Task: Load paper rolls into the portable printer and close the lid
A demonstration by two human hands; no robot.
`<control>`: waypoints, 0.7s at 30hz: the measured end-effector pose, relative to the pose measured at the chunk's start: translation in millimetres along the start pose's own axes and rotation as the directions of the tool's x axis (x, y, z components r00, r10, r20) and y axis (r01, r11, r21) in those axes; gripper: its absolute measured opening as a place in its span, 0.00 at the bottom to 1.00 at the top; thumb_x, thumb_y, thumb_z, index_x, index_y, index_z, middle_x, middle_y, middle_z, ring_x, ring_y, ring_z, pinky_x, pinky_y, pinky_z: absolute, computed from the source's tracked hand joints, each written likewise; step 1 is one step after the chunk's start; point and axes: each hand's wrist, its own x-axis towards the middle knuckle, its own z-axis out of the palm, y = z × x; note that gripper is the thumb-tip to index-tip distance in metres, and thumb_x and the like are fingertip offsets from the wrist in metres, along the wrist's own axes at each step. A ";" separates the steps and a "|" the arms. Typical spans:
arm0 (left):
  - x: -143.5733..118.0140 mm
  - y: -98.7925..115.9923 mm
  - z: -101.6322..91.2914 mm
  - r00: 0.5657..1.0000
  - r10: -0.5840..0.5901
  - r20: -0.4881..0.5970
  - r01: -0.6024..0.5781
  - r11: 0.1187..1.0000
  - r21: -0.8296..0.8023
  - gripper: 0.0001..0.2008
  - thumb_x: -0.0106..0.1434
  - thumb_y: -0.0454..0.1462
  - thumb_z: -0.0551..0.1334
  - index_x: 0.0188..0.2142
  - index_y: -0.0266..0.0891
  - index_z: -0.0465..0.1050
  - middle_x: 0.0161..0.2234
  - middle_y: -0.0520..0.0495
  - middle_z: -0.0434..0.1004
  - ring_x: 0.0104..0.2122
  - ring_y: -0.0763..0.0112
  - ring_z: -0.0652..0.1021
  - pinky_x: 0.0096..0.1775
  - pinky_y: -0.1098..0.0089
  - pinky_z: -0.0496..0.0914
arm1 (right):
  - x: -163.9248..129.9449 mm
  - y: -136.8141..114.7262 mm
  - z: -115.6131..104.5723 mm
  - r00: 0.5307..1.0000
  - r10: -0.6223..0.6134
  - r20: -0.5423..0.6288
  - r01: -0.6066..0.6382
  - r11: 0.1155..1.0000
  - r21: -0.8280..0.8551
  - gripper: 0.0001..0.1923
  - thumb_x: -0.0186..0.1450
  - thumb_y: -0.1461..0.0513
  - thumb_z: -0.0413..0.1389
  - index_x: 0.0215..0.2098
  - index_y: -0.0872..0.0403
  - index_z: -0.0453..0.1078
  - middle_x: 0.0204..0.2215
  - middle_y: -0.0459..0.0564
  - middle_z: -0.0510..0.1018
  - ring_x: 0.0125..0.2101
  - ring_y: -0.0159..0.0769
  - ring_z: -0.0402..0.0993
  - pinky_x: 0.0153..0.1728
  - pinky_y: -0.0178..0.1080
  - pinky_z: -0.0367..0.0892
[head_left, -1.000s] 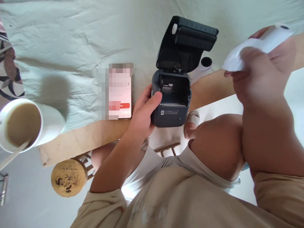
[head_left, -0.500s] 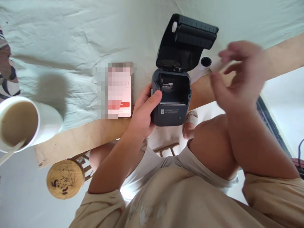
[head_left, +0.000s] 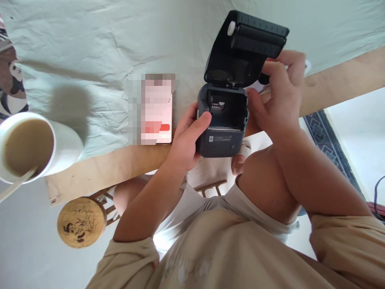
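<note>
My left hand (head_left: 188, 134) grips the left side of a dark grey label printer (head_left: 222, 142), with its thumb over the rim. The printer's black lid (head_left: 249, 44) stands raised, and the compartment (head_left: 227, 108) inside shows a small printed sticker and no roll. Beyond the printer's right side, my right hand (head_left: 279, 90) has its fingers bent around a white roll (head_left: 256, 85) with a dark centre, lying by the table edge. The lid and the hand hide most of that roll and some fingertips.
A phone (head_left: 164, 108) with a lit, partly blurred screen lies left of the printer on the pale green cloth (head_left: 105, 32). A white cup (head_left: 64, 140) of brown drink holds a spoon at far left. Below stands a round wooden stool (head_left: 81, 222).
My right hand has moved left and in toward the white roll behind the lid. The number on the phone screen has gone from 1 to 2. My left hand keeps its grip.
</note>
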 end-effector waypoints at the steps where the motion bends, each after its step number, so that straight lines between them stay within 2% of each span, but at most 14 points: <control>1: -0.3 0.1 0.4 1.000 0.000 0.000 0.000 1.000 -0.008 0.15 0.65 0.49 0.68 0.45 0.44 0.74 0.43 0.50 0.83 0.41 0.64 0.85 0.38 0.68 0.80 | 0.0 0.4 1.1 1.000 0.018 -0.002 -0.018 1.000 0.007 0.20 0.65 0.63 0.59 0.55 0.50 0.67 0.57 0.61 0.68 0.61 0.48 0.64 0.54 0.47 0.70; 3: -0.4 0.2 1.1 1.000 -0.002 -0.007 0.002 1.000 -0.011 0.14 0.65 0.48 0.68 0.45 0.45 0.74 0.43 0.50 0.83 0.41 0.64 0.85 0.39 0.68 0.81 | 0.5 2.3 3.3 0.996 0.084 0.030 -0.085 0.996 0.038 0.26 0.63 0.61 0.61 0.58 0.49 0.63 0.56 0.60 0.70 0.57 0.47 0.68 0.51 0.46 0.72; 6: 0.4 0.0 1.3 1.000 -0.002 -0.016 0.002 1.000 0.006 0.16 0.64 0.50 0.68 0.45 0.45 0.75 0.44 0.49 0.84 0.43 0.61 0.84 0.40 0.66 0.81 | 0.5 3.9 3.5 0.978 0.169 0.123 -0.184 0.975 0.122 0.30 0.63 0.60 0.62 0.60 0.46 0.58 0.48 0.53 0.77 0.45 0.41 0.75 0.49 0.46 0.73; 9: 1.0 -0.7 0.3 1.000 0.000 -0.012 0.000 1.000 0.004 0.15 0.64 0.50 0.68 0.45 0.46 0.74 0.44 0.49 0.84 0.43 0.62 0.85 0.40 0.67 0.81 | -2.1 0.1 -0.5 0.977 0.191 0.099 -0.212 0.931 0.298 0.29 0.63 0.63 0.58 0.60 0.43 0.57 0.49 0.51 0.75 0.45 0.38 0.74 0.41 0.41 0.74; 12: 0.9 -1.3 -0.5 1.000 -0.007 0.002 0.007 1.000 -0.011 0.15 0.64 0.49 0.68 0.46 0.46 0.74 0.45 0.49 0.84 0.43 0.61 0.85 0.39 0.67 0.81 | -3.8 -4.1 -2.7 0.948 0.300 0.108 -0.311 0.794 0.522 0.25 0.62 0.63 0.54 0.57 0.41 0.57 0.53 0.51 0.72 0.43 0.36 0.74 0.32 0.37 0.73; 14: 0.7 -1.4 -0.1 1.000 -0.004 -0.004 0.004 1.000 -0.009 0.16 0.64 0.49 0.68 0.46 0.45 0.75 0.45 0.49 0.84 0.44 0.61 0.85 0.40 0.67 0.82 | -3.4 -4.2 -1.5 0.905 0.371 0.210 -0.415 0.652 0.635 0.22 0.61 0.59 0.53 0.53 0.41 0.57 0.47 0.48 0.73 0.35 0.33 0.73 0.28 0.38 0.70; 16: 0.8 -1.2 0.9 1.000 0.007 -0.019 -0.007 1.000 -0.005 0.16 0.64 0.49 0.69 0.46 0.45 0.75 0.45 0.48 0.84 0.44 0.60 0.85 0.42 0.66 0.82 | -2.5 -3.2 0.3 0.885 0.376 0.274 -0.453 0.564 0.690 0.21 0.59 0.55 0.56 0.49 0.41 0.56 0.38 0.44 0.73 0.27 0.30 0.68 0.25 0.37 0.66; 19: 1.6 -1.0 1.8 0.999 0.023 -0.026 -0.024 1.000 -0.017 0.15 0.64 0.49 0.68 0.45 0.44 0.76 0.43 0.49 0.84 0.43 0.60 0.85 0.43 0.65 0.82 | -2.4 -3.2 -0.8 0.887 0.328 0.325 -0.458 0.539 0.707 0.28 0.59 0.51 0.60 0.54 0.37 0.53 0.36 0.41 0.73 0.28 0.30 0.69 0.27 0.37 0.68; 21: 2.3 -0.9 1.6 0.999 0.026 -0.025 -0.027 1.000 -0.015 0.15 0.64 0.48 0.68 0.46 0.44 0.76 0.43 0.49 0.84 0.42 0.62 0.85 0.41 0.66 0.82 | -2.8 -3.7 -4.1 0.867 0.327 0.375 -0.494 0.476 0.727 0.36 0.60 0.53 0.59 0.61 0.33 0.47 0.43 0.43 0.76 0.37 0.34 0.76 0.31 0.40 0.73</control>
